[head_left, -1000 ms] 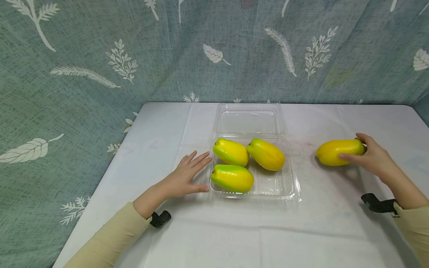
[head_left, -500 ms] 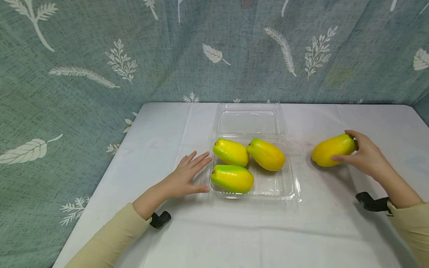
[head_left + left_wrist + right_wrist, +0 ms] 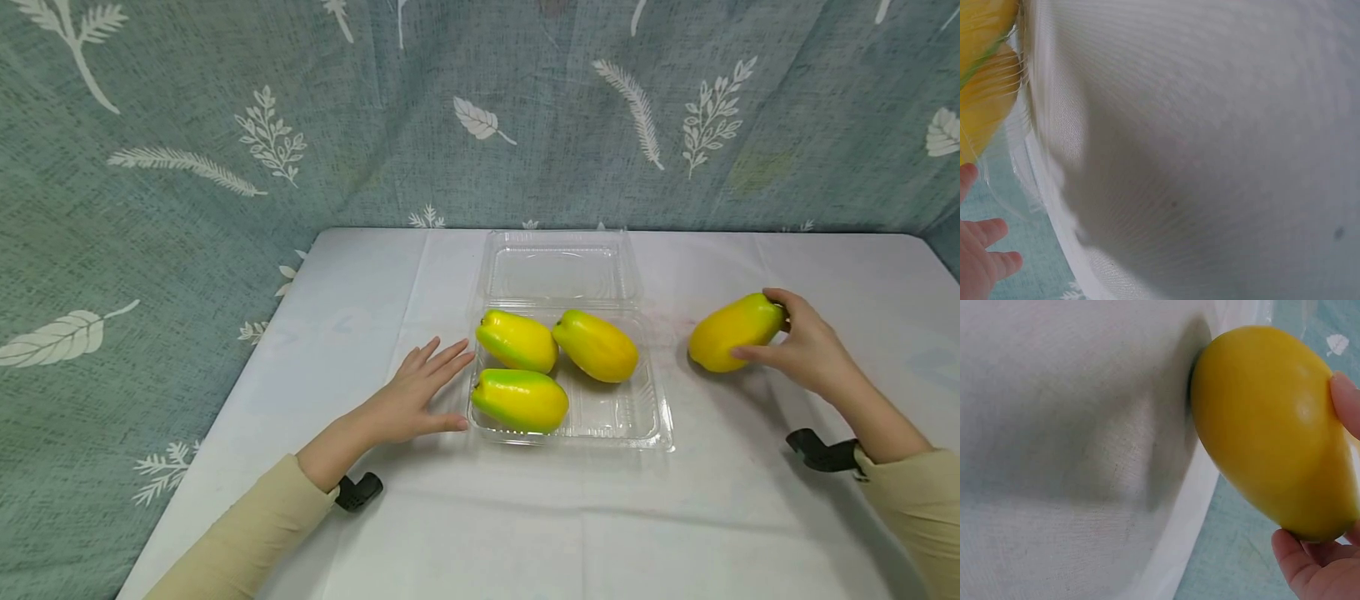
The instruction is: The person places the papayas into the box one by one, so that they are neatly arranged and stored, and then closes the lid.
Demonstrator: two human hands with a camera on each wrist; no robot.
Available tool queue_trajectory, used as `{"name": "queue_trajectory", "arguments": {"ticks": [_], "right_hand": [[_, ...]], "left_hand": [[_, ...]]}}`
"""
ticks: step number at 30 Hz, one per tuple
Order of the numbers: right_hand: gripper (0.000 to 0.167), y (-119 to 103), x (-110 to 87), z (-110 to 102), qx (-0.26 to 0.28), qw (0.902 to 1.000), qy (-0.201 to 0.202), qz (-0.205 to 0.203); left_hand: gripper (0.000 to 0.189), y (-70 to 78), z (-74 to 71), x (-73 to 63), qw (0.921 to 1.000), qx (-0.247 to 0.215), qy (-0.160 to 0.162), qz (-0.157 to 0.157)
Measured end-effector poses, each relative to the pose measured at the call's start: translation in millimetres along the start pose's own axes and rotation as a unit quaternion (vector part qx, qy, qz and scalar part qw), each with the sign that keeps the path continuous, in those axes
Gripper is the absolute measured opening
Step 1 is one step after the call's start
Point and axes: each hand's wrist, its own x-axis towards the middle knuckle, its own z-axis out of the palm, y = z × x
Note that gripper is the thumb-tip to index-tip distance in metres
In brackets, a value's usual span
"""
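In the head view my right hand grips a yellow papaya by its greener end, thumb on the near side and fingers on the far side. That papaya is tilted, its rounded end low at the tablecloth; in the right wrist view its yellow side fills much of the picture. My left hand has its fingers spread at the left edge of a clear plastic clamshell box. Inside the box lie three more yellow-green papayas: one at back left, one at back right, one at front left.
The box's clear lid lies folded back toward the table's far edge. A white cloth covers the table. Behind and to the left hangs a grey-green leaf-patterned curtain. Inside the box, bare plastic shows at front right.
My right hand has moved left with the papaya, whose greener end has lifted and turned from nearly level to tilted. The left hand and the box have stayed in place.
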Motion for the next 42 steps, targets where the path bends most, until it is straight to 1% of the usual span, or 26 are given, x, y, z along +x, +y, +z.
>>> {"name": "queue_trajectory", "arguments": {"ticks": [8, 13, 20, 26, 30, 37, 42], "right_hand": [[0.09, -3.5, 1.7, 5.9, 0.003, 0.9982, 0.013, -0.058], [0.087, -5.3, 2.6, 8.2, 0.01, 0.9961, 0.0, -0.088], [0.083, -6.5, 1.8, 11.3, 0.007, 0.9924, -0.005, -0.123], [0.079, -9.8, 2.1, 13.9, 0.027, 0.9887, -0.018, -0.147], [0.073, -11.5, 2.7, 16.9, 0.049, 0.9866, -0.024, -0.154], [0.066, -17.4, 3.1, 22.4, 0.107, 0.984, -0.048, -0.134], [0.066, -21.9, 3.8, 27.5, 0.131, 0.9817, -0.052, -0.128]], "left_hand": [[0.084, -1.7, 0.9, 0.1, 1.0, 0.003, 0.003, 0.004], [0.084, -1.4, 1.0, 0.0, 1.0, 0.001, 0.004, 0.004], [0.084, -1.1, 1.0, -0.1, 1.0, 0.001, 0.004, 0.003], [0.084, -1.6, 1.1, 0.1, 1.0, 0.005, 0.004, 0.004], [0.085, -2.3, 1.1, 0.1, 1.0, 0.003, 0.003, 0.003], [0.085, -2.2, 0.6, 0.3, 1.0, 0.007, 0.003, 0.003], [0.085, -1.2, 0.1, 0.3, 1.0, 0.003, 0.001, 0.002]]}}
